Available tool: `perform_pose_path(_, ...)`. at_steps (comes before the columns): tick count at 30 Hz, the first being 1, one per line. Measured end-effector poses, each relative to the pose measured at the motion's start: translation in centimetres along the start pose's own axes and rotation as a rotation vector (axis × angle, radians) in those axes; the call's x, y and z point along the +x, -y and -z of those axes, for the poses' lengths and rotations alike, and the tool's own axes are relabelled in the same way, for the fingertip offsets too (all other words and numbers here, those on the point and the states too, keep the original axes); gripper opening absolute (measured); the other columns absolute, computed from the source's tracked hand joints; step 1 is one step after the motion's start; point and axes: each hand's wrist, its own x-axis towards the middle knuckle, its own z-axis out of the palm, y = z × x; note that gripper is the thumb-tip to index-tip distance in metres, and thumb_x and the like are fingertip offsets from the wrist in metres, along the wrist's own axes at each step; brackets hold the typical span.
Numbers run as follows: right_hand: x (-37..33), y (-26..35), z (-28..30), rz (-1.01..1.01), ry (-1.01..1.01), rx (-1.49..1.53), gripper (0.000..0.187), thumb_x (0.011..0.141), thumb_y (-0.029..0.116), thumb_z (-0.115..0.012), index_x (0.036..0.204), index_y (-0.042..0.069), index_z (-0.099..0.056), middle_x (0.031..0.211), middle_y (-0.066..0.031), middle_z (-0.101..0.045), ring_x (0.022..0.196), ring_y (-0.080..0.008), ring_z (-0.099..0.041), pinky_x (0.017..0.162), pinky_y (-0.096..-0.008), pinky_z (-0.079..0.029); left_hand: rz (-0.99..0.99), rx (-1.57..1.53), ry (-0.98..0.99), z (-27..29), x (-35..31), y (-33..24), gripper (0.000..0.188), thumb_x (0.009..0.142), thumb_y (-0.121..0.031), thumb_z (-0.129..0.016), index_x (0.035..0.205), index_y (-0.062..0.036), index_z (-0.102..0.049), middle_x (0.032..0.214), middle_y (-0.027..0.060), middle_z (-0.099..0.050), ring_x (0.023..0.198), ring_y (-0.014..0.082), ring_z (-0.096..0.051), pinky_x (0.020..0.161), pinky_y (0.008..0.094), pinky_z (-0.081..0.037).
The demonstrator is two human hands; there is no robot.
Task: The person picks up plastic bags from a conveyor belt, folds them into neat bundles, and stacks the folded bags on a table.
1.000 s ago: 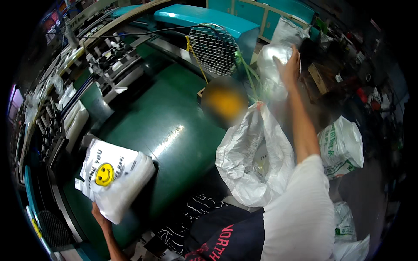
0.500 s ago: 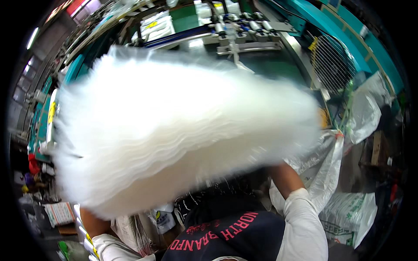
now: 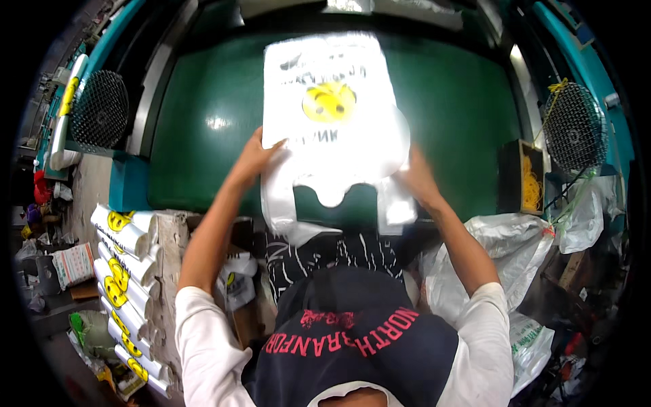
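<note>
Both hands are working a stack of white plastic carrier bags (image 3: 330, 115) that is lying flat on the green bench (image 3: 203, 115), its handle loops pointing toward the near edge and hanging just over it. The left hand (image 3: 254, 159) is gripping the stack's left edge, thumb lying on top of the plastic and fingers going under. The right hand (image 3: 417, 178) is clamping the right edge beside the handle cutout, fingers curled against the plastic. A yellow smiley face is showing on the top bag, upside down from here. Off the bench's left end, rolls of the same printed bag film (image 3: 125, 271) are lying stacked in a row. At the right end, an open box of yellow rubber bands (image 3: 531, 182) is sitting by a wire fan guard (image 3: 573, 129), and a big woven sack (image 3: 495, 258) is slumping below it.
</note>
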Motion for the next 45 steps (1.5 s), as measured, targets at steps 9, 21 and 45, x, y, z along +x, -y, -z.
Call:
perform_pose_path(9,-9.4,1.2,-11.6,0.513,0.745,-0.524,0.021,0.079,0.021,-0.065,0.088,0.005,-0.056,0.082,-0.0107,-0.06,0.081,-0.0318,-0.061,0.067,-0.0418,-0.05,-0.088,-0.08,-0.159,-0.6,-1.5,0.4,0.064,0.073,-0.015,-0.074,0.126,0.0044,-0.044,0.111,0.0199,-0.061,0.1,0.0244,-0.061,0.088,0.0324,-0.047)
perform_pose_path(21,-9.9,-14.4,-23.9,0.399,0.522,-0.202,0.017,0.077,0.015,-0.053,0.076,0.006,-0.067,0.078,-0.0172,-0.065,0.073,-0.031,-0.065,0.064,-0.045,-0.052,-0.12,-0.088,-0.058,-0.9,-0.7,1.0,0.047,0.08,-0.005,-0.065,0.121,0.0055,-0.046,0.11,0.0149,-0.058,0.099,0.0197,-0.055,0.085,0.0319,-0.046)
perform_pose_path(45,-8.9,1.8,9.9,0.215,-0.202,-0.489,0.032,0.084,0.028,-0.063,0.11,0.009,-0.063,0.104,-0.0114,-0.066,0.084,-0.0254,-0.067,0.076,-0.0352,-0.052,-0.263,0.577,-0.152,-2.7,-5.5,1.5,0.071,0.067,-0.017,-0.073,0.132,-0.0046,-0.048,0.122,0.0282,-0.044,0.114,0.0441,-0.044,0.1,0.0436,-0.037)
